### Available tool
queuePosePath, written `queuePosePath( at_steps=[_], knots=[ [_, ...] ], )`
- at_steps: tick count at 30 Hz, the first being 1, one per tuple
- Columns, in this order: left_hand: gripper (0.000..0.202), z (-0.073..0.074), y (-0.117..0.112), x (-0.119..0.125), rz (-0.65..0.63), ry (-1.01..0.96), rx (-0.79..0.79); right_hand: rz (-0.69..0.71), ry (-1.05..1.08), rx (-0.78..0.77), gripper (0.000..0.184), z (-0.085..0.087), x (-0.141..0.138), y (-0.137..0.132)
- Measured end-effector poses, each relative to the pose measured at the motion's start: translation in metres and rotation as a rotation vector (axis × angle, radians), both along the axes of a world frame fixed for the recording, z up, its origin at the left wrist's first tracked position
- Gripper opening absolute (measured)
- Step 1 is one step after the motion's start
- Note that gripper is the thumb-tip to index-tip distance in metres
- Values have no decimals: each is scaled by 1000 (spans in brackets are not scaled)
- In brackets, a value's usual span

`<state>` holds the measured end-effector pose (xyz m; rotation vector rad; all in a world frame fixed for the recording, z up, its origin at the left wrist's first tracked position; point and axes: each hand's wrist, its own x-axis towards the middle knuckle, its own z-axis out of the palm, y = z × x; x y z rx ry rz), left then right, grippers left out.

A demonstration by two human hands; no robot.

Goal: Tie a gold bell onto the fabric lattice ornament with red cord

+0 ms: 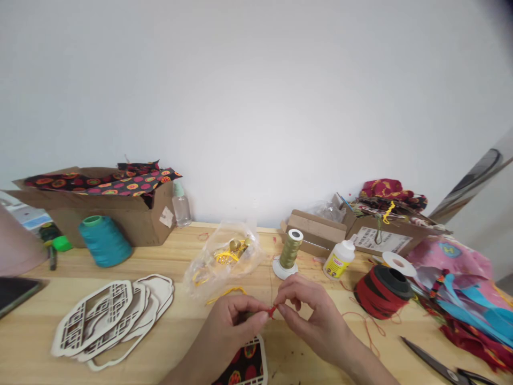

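My left hand (pixel 234 331) and my right hand (pixel 310 315) meet near the front of the table, fingertips pinched. Between them is a short piece of red cord (pixel 272 310), perhaps knotted; too small to tell. The fingers of both hands close on it. Below my left hand lies a white-framed panel with dark, patterned fabric (pixel 245 363), partly hidden by the hand and cut off by the lower edge of the view. Just beyond my right hand stands a spool of olive-gold thread (pixel 290 250) on a white base, and a thin strand runs down towards my fingers.
White cut-out frames (pixel 116 321) overlap at left, near a teal thread cone (pixel 105 241) and a cardboard box (pixel 120 214) of fabric. A plastic bag (pixel 224 259) with yellow cord lies centre. At right are a glue bottle (pixel 340 260), red ribbon roll (pixel 380 294) and scissors (pixel 435 363).
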<state>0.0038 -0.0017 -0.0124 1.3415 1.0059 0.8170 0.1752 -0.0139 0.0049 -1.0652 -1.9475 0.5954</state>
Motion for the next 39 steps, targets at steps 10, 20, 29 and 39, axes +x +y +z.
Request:
queuePosePath(
  at_steps=[10, 20, 29, 39],
  knots=[
    [18, -3, 1, 2, 36, -61, -37, -53, 3, -59, 9, -1, -1, -2],
    [19, -1, 1, -1, 5, -44, -49, -31, 63, -211, 7, 4, 0, -1],
    [23, -3, 0, 1, 19, -89, -122, -32, 171, -352, 13, 3, -1, -1],
    [25, 0, 0, 2, 42, -117, -197, -86, 153, -242, 11, 4, 2, -1]
  ],
)
